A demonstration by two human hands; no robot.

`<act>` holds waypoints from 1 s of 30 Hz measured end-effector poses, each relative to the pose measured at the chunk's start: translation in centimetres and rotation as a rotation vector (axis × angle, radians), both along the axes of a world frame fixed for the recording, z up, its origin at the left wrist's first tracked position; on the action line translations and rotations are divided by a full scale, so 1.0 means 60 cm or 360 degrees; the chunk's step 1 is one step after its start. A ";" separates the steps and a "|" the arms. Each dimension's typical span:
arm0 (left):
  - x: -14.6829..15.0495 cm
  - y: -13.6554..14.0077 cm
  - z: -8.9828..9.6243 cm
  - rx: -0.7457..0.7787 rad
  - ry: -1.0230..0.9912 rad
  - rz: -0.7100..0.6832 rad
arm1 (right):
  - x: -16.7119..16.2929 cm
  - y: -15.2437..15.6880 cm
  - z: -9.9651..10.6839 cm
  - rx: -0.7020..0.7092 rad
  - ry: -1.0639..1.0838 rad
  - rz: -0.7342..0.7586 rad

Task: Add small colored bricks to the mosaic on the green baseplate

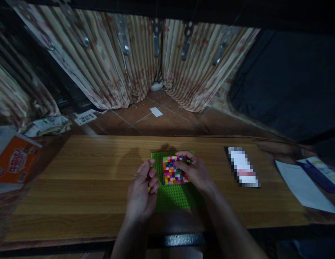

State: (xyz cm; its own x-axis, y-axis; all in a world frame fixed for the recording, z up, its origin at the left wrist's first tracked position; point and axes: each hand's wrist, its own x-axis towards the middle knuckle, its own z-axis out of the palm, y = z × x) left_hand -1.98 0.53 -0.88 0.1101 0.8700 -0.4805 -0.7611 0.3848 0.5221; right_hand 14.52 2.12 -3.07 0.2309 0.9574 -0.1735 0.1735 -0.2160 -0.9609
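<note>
At far left lies a glossy orange bag [17, 160] printed with bold white Chinese characters, too soft to read surely, beside the wood-grained, long counter [83, 180], over which the left hand [142, 185] is curled in on a small yellow piece [149, 189]. Next, a studded green plastic baseplate [173, 198] lies on the counter, bearing a square mosaic [170, 174] of tiny many-coloured bricks; the right hand [198, 172] reaches over its right side, thumb and forefinger bent close together, whether on a brick I cannot tell. Farther right lie a pixelated, dark-edged slab [243, 167] and a smooth white sheet [305, 187].
</note>
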 end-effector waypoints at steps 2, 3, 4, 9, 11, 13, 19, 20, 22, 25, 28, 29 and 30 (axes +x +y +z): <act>0.000 0.000 0.001 0.0004 0.0006 -0.0010 | -0.001 0.000 0.001 -0.0001 -0.0002 0.0001; 0.000 0.000 0.002 0.0001 0.0006 -0.0013 | -0.001 0.000 0.001 -0.0002 -0.0006 0.0001; 0.001 0.001 0.002 -0.0005 0.0006 -0.0013 | -0.001 0.000 0.001 -0.0006 -0.0009 0.0000; 0.001 0.001 0.004 -0.0029 0.0016 -0.0003 | -0.001 0.000 -0.001 -0.0001 -0.0015 -0.0004; 0.002 0.001 0.004 -0.0031 0.0018 -0.0002 | -0.001 0.000 -0.001 0.0002 -0.0019 -0.0010; 0.002 0.001 0.004 -0.0026 0.0022 0.0000 | -0.001 0.000 -0.001 0.0007 -0.0013 -0.0005; 0.001 0.002 0.011 -0.0084 -0.0037 -0.0014 | 0.000 -0.001 0.001 0.0008 -0.0040 0.0033; 0.000 0.002 0.013 -0.0099 -0.0046 -0.0027 | 0.000 -0.001 0.002 0.0022 -0.0063 0.0045; -0.001 0.003 0.017 -0.0133 -0.0041 -0.0049 | 0.001 -0.002 0.002 0.0080 -0.0144 0.0071; -0.001 0.003 0.022 -0.0181 -0.0020 -0.0055 | 0.004 -0.004 0.002 0.0183 -0.0312 0.0095; -0.001 0.003 0.022 -0.0183 -0.0028 -0.0070 | 0.006 -0.005 0.000 0.0289 -0.0411 0.0057; 0.000 0.003 0.022 -0.0180 -0.0033 -0.0079 | 0.005 -0.005 0.000 0.0352 -0.0415 0.0027; 0.001 0.003 0.021 -0.0176 -0.0039 -0.0090 | 0.005 -0.005 0.000 0.0428 -0.0406 -0.0004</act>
